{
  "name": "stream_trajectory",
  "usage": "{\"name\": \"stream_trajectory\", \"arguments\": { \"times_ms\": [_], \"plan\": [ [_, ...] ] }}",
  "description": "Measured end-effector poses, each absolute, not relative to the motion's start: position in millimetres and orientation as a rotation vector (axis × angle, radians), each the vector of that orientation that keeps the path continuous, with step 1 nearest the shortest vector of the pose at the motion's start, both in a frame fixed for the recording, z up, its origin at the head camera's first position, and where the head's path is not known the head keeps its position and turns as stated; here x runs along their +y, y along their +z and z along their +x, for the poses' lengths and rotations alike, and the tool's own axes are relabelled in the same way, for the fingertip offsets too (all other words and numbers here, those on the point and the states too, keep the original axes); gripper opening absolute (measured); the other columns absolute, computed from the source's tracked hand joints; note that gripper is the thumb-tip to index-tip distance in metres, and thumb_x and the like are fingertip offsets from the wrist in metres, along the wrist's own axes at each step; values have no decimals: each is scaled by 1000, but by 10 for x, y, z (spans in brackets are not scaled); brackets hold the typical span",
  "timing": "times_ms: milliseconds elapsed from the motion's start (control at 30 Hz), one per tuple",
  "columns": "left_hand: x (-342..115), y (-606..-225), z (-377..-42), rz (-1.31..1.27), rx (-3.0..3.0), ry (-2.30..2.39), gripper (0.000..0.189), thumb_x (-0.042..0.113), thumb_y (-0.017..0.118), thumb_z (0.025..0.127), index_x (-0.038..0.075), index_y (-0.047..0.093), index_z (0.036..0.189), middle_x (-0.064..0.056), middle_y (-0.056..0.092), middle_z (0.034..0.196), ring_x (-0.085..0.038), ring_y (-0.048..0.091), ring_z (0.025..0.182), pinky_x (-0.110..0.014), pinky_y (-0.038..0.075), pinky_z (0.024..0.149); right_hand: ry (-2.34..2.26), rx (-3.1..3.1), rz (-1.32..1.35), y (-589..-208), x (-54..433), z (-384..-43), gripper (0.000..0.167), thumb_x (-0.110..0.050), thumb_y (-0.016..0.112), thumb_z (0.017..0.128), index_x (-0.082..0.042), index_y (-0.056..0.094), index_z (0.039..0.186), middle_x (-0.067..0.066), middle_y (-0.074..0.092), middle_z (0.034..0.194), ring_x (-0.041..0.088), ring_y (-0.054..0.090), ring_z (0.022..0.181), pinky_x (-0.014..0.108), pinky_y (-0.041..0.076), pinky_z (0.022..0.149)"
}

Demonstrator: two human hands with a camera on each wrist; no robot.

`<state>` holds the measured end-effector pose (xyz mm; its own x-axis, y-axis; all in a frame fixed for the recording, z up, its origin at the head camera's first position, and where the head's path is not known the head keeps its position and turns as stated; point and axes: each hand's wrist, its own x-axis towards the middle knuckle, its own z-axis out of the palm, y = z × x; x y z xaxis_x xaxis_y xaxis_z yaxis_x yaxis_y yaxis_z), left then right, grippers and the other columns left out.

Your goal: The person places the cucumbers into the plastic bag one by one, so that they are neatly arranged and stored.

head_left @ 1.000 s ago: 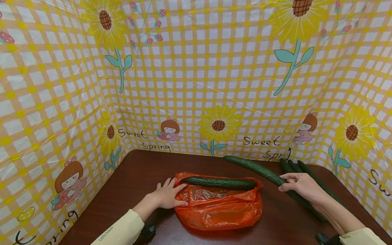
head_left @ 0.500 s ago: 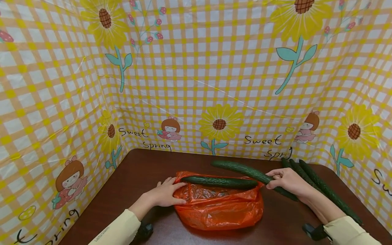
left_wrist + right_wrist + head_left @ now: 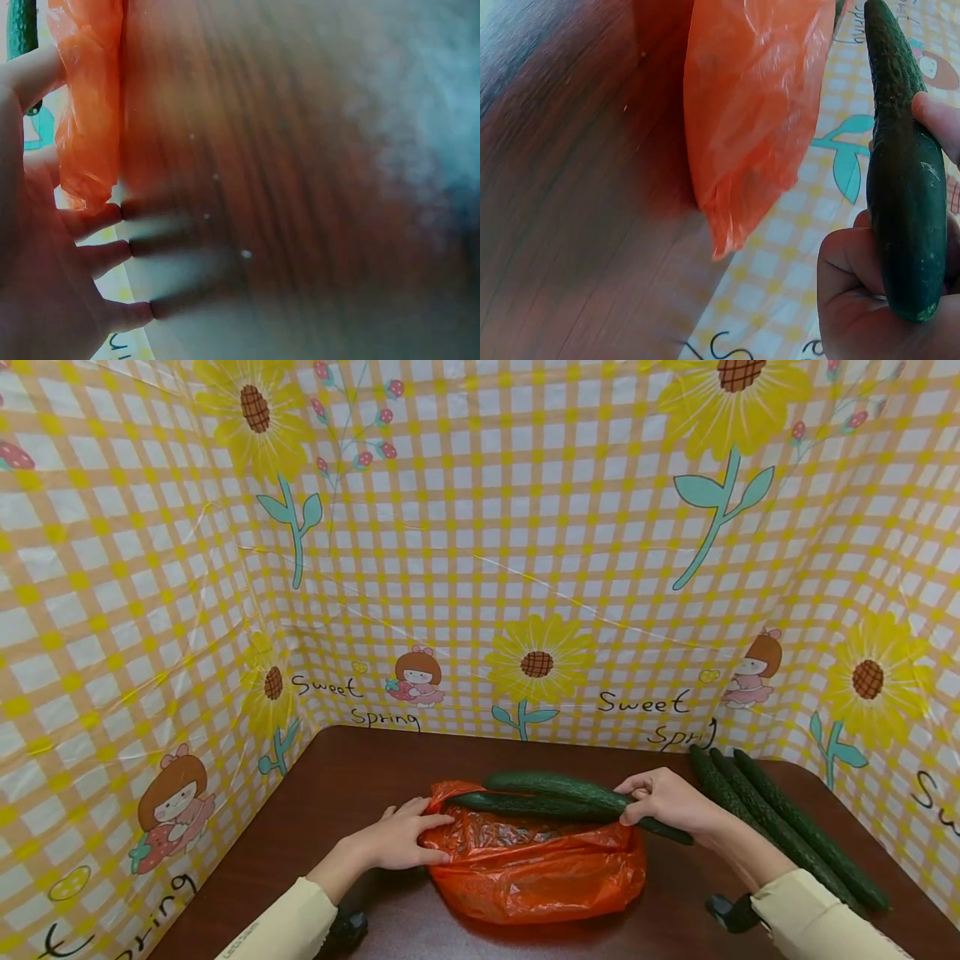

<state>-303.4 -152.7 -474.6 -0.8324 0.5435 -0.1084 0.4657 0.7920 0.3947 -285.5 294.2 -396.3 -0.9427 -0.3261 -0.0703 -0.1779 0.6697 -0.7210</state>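
Observation:
In the head view an orange plastic bag [image 3: 536,887] lies at the middle of the table, its mouth spread. One dark green cucumber [image 3: 517,807] lies lengthwise in that mouth. My right hand [image 3: 667,807] pinches a second cucumber [image 3: 566,787] near its right end; it slants over the bag's far edge and overlaps the first. The right wrist view shows thumb and curled fingers around this cucumber [image 3: 907,187], beside the orange bag [image 3: 757,112]. My left hand [image 3: 393,841] rests at the bag's left end, fingers spread and mostly straight, touching the plastic [image 3: 90,127].
Three more cucumbers [image 3: 795,835] lie side by side on the right of the dark brown table [image 3: 375,768]. A checked cloth [image 3: 465,585] with sunflowers rises as walls at the back and both sides.
My right hand has carried its cucumber leftward, away from the others on the right, and over the bag's far edge. The left hand stays at the bag's left end.

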Motion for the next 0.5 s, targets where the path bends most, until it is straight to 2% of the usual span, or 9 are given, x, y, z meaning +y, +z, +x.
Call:
{"name": "stream_trajectory", "arguments": {
  "times_ms": [100, 267, 500],
  "plan": [
    [-1530, -4744, -3022, 793, 2767, 506, 70, 67, 60, 90, 31, 51, 149, -14, 26, 165, -38, 17, 154, -71, 15, 115, -1128, 2679, -429, -3998, 2848, -2880, 47, -19, 79, 79, -2, 70, 122, 30, 54, 141, 50, 51, 130, 59, 49, 97],
    [-1522, -4757, -3016, 788, 2778, 480, 70, 68, 59, 89, 33, 51, 149, -14, 26, 165, -37, 17, 154, -70, 15, 116, -1119, 2668, -456, -4058, 2707, -2931, 45, -17, 81, 77, -3, 72, 118, 26, 66, 128, 50, 52, 129, 61, 48, 98],
    [-1523, -4761, -3028, 789, 2791, 472, 69, 68, 61, 88, 34, 53, 147, -14, 28, 164, -37, 19, 154, -70, 16, 116, -1123, 2664, -485, -4087, 2536, -2974, 41, -14, 83, 75, -4, 75, 113, 26, 62, 134, 51, 52, 129, 64, 43, 103]
  ]
}}
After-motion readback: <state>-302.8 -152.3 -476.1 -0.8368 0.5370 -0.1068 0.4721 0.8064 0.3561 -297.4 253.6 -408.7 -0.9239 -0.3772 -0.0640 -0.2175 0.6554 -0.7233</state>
